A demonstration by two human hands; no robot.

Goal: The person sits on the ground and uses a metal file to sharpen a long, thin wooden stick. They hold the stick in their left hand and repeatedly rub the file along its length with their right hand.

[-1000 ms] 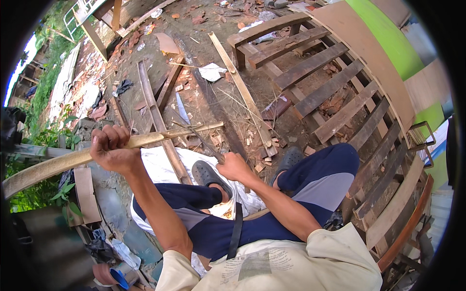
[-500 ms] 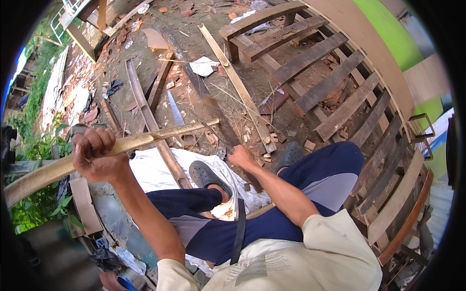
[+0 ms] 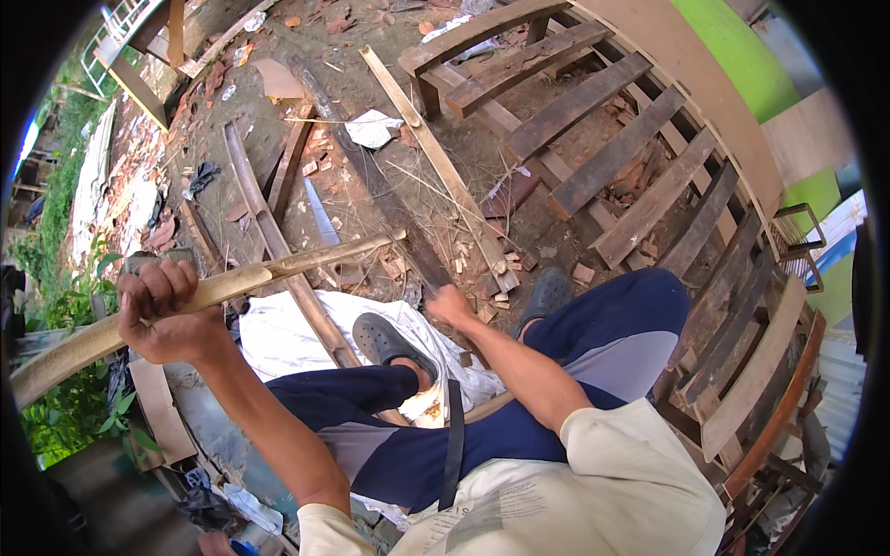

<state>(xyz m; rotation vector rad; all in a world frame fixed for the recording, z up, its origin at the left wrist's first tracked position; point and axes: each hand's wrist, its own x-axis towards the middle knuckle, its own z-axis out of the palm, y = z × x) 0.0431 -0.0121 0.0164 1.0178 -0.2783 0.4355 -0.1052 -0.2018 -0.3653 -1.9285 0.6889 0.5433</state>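
A long split bamboo strip (image 3: 306,259) slants across the left half of the view, its thick end toward the left edge and its narrow tip near the middle. My left hand (image 3: 169,308) is closed in a fist around it. Close to the tip, a little below it, my right hand (image 3: 450,306) is also closed, its fingers wrapped. What it grips is hard to make out against the dark plank (image 3: 371,185) behind it. Beneath the bamboo strip, another split bamboo length (image 3: 311,306) lies lengthwise over a white cloth (image 3: 278,334).
A slatted wooden frame (image 3: 621,167) fills the right side. On the ground lie a handsaw (image 3: 321,211), a pale bamboo strip (image 3: 436,157), white paper (image 3: 373,129) and wood chips. My feet in grey clogs (image 3: 385,338) rest near the cloth. Green plants (image 3: 65,408) grow at left.
The view has shifted slightly, with the scene sliding a little left. My left hand keeps its hold on the bamboo. A narrow dark blade-like shape beyond my right hand no longer shows clearly.
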